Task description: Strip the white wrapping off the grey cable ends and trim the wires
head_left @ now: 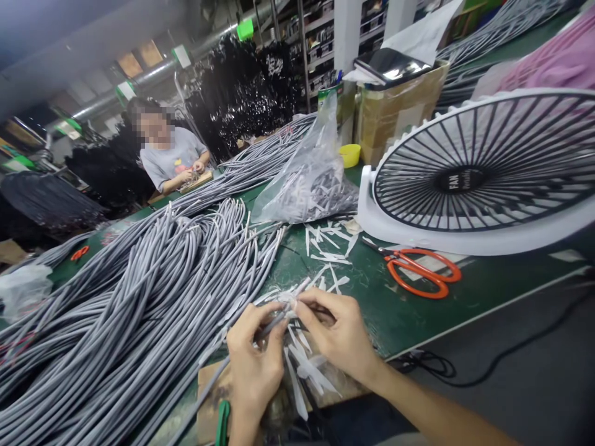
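My left hand [253, 359] is closed round the end of a grey cable [274, 322] near the front edge of the green table [400, 316]. My right hand [337, 331] pinches a small white sleeve piece [297, 291] at the tip of that cable. Several loose white sleeve pieces [309, 368] lie under and between both hands, on a brown board [209, 396].
A large heap of grey cables [139, 297] covers the table's left side. Orange scissors [421, 269] lie to the right, in front of a white fan [483, 179]. A plastic bag of white pieces [309, 179] stands behind. Another person [170, 155] works at the far side.
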The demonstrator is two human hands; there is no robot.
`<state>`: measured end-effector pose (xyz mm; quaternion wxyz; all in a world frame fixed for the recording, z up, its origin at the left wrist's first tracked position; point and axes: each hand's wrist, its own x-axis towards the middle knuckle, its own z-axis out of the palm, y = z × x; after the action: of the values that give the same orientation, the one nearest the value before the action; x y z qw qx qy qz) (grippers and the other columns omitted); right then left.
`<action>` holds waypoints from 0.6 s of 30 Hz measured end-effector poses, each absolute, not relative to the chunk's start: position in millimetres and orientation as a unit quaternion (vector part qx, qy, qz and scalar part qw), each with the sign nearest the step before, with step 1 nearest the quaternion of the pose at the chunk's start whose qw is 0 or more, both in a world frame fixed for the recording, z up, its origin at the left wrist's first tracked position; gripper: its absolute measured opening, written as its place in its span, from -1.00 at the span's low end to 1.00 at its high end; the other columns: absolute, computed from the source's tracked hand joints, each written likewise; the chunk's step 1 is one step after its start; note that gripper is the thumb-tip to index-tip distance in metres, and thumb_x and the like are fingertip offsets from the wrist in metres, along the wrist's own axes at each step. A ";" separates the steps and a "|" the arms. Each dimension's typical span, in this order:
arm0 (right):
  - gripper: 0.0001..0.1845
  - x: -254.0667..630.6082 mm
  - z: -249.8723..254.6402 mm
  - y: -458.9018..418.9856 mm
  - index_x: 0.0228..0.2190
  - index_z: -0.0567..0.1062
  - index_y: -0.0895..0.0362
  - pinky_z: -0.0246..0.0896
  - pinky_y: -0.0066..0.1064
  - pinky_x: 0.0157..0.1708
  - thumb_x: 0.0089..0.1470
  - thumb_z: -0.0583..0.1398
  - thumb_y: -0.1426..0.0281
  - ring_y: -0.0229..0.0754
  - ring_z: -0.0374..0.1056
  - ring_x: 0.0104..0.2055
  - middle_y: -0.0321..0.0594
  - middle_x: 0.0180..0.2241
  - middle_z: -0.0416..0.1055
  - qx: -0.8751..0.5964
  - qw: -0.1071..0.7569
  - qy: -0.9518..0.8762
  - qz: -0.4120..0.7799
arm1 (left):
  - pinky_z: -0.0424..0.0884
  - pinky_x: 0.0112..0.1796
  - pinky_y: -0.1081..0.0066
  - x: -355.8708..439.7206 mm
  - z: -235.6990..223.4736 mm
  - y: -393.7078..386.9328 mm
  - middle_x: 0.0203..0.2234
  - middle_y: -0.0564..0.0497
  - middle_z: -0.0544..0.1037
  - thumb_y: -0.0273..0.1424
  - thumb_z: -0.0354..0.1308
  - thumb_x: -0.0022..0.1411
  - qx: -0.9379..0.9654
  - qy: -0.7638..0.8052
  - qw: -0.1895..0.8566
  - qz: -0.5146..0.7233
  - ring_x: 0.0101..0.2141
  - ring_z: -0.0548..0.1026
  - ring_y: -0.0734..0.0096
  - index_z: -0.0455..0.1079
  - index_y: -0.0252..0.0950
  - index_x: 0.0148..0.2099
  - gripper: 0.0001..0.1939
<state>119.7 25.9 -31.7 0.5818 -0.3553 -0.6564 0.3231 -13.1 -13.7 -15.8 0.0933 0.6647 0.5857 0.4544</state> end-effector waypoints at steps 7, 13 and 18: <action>-0.80 121.4 -31.4 24.6 -0.53 0.41 0.14 0.20 -0.60 -0.63 0.12 0.10 0.47 -0.35 0.32 -0.65 -0.32 -0.62 0.43 -0.368 0.616 -0.658 0.229 | 0.29 -0.50 0.60 -16.3 -14.3 -15.3 -0.50 0.10 0.47 -0.49 0.15 0.15 0.674 0.564 0.135 0.456 -0.52 0.39 0.53 0.46 -0.23 -0.28 -0.90; -0.81 120.8 -34.2 21.3 -0.51 0.43 0.15 0.24 -0.57 -0.55 0.10 0.11 0.52 -0.31 0.38 -0.60 -0.27 -0.59 0.47 -0.368 0.623 -0.676 0.139 | 0.21 -0.49 0.53 -15.8 -11.6 -12.9 -0.52 0.09 0.35 -0.48 0.08 0.21 0.702 0.549 0.193 0.411 -0.50 0.32 0.48 0.46 -0.23 -0.24 -0.86; -0.81 136.6 -30.5 40.0 -0.53 0.44 0.14 0.17 -0.54 -0.60 0.09 0.13 0.43 -0.31 0.29 -0.66 -0.28 -0.64 0.41 -0.470 0.651 -0.588 0.097 | 0.20 -0.43 0.46 -22.9 -13.1 -17.4 -0.56 0.06 0.27 -0.42 0.01 0.27 0.712 0.476 0.283 0.431 -0.47 0.29 0.45 0.33 -0.28 -0.56 -0.67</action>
<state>136.6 40.0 -30.5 0.6510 -0.4695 -0.5885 0.0972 -22.9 -17.4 -13.1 0.2834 0.7122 0.4764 0.4307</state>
